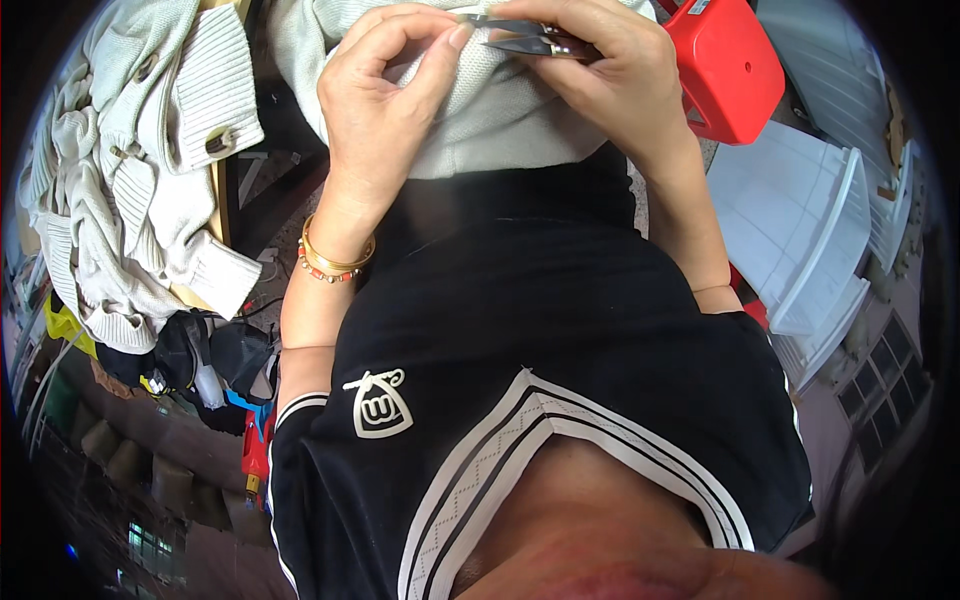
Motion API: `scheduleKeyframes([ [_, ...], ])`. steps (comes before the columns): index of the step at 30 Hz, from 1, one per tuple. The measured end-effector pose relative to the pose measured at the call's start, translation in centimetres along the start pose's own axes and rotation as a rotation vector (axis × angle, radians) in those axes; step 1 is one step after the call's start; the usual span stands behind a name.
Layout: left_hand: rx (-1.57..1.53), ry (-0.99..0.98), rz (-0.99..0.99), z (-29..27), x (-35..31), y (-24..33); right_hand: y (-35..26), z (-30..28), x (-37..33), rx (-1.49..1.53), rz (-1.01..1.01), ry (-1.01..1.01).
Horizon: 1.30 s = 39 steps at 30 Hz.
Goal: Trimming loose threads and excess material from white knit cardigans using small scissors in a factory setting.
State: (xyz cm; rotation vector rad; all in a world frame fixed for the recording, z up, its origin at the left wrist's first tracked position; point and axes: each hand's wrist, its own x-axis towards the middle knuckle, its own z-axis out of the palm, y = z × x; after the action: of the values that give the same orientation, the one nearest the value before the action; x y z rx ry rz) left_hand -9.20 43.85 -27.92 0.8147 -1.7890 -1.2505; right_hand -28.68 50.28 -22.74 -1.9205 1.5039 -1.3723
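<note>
Across my lap at the top lies a cream knitted garment (480, 130). Over its left part is my left hand (375, 95), its thumb and forefinger closed together in a pinch. Whatever is between those fingertips is too small to make out. My right hand (625, 85) grips a pair of dark thread snips (521, 46), their two blades apart and pointing left. The upper blade's tip is right by the left fingertips, above the knit. Part of the snips' handle is hidden inside my right hand.
More cream knitwear with buttons (130, 170) is heaped on a wooden-edged surface at the left. A red plastic stool (735, 70) is at the upper right, with a white plastic bin (790, 215) below it. Dark bags (215, 350) are at the lower left.
</note>
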Motion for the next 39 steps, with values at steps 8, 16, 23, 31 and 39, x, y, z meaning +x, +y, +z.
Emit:
scheduleKeyframes([
  [8,0.010,0.060,-0.009,0.5,0.0,0.0,-5.7,-2.5,1.2,-0.317,0.258,-0.294],
  [16,0.083,0.129,0.108,0.9,0.2,0.5,-6.8,-1.9,2.2,-0.533,0.249,-0.353],
  [23,0.024,0.132,0.069,0.7,-0.2,0.4,-6.6,-1.3,2.5,-0.605,0.210,-0.349],
  [31,0.023,0.135,0.096,0.6,-0.3,0.2,-6.7,-0.7,2.5,-0.626,0.192,-0.327],
  [39,0.118,0.167,0.181,0.8,-0.6,0.3,-7.0,-0.4,2.5,-0.594,0.224,-0.308],
])
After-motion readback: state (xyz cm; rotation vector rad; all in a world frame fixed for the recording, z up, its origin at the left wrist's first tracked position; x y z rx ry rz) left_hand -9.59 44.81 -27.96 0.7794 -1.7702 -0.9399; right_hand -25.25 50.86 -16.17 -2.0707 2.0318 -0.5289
